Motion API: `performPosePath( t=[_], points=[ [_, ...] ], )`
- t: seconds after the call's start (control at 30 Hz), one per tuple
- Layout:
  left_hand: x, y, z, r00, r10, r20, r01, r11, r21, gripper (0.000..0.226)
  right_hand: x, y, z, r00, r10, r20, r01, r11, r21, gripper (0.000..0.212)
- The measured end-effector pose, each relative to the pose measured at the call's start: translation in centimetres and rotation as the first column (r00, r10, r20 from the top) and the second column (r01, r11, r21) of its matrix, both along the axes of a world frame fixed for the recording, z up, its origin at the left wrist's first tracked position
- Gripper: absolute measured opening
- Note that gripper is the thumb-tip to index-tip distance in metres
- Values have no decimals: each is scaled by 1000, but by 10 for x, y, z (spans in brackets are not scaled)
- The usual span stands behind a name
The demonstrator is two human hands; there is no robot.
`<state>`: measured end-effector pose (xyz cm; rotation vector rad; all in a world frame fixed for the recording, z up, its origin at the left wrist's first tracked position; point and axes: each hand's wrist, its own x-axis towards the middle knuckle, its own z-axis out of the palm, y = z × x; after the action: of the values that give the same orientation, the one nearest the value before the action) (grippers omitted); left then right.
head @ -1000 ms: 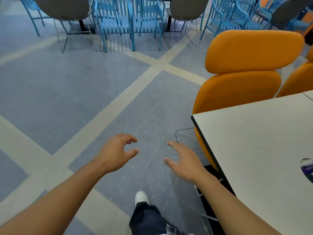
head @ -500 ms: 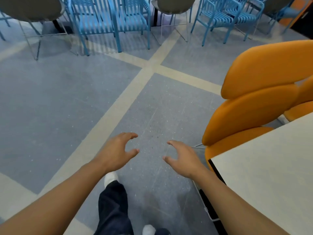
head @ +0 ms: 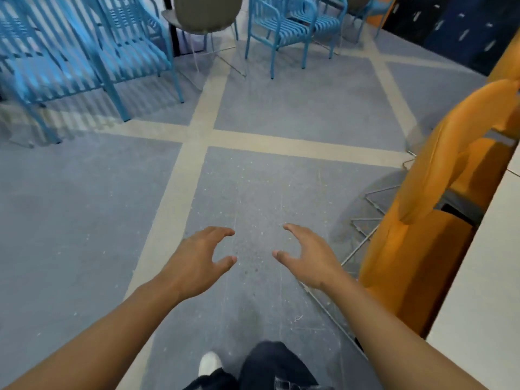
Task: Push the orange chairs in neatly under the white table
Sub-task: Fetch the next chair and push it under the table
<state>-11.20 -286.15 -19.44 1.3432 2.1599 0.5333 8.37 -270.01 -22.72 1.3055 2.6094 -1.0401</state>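
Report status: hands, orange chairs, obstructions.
Left hand and right hand open, empty, over bare floor. Orange chair at right against white table, untouched. Path to it clear.

No text, label, brand or number I can read anywhere. Pale marks on the dark lockers [head: 461, 26] far right may be tags or handles; too blurred to tell.

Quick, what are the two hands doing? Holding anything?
Left hand: open, holding nothing.
Right hand: open, holding nothing, beside the orange chair.
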Motion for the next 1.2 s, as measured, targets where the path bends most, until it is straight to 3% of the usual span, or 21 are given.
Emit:
performPosePath(
  t=[0.4,0.77,1.0,1.2],
  points=[
    [-133,200,-12,958,-284,-48,283,959,-17,55,-94,142,-13,957,-287,-43,287,958,-10,69],
    [-193,397,2,872,-482,-86,475,876,-87,54,-144,270,-8,857,-513,-51,510,858,-61,67],
    [-206,499,7,771,-634,-64,629,773,-80,54,-149,317,1,746,-664,-60,663,748,-34,68],
    [-220,578,12,620,-781,-68,781,623,-40,54,-158,346,11,587,-807,-67,809,588,6,68]
  ],
)
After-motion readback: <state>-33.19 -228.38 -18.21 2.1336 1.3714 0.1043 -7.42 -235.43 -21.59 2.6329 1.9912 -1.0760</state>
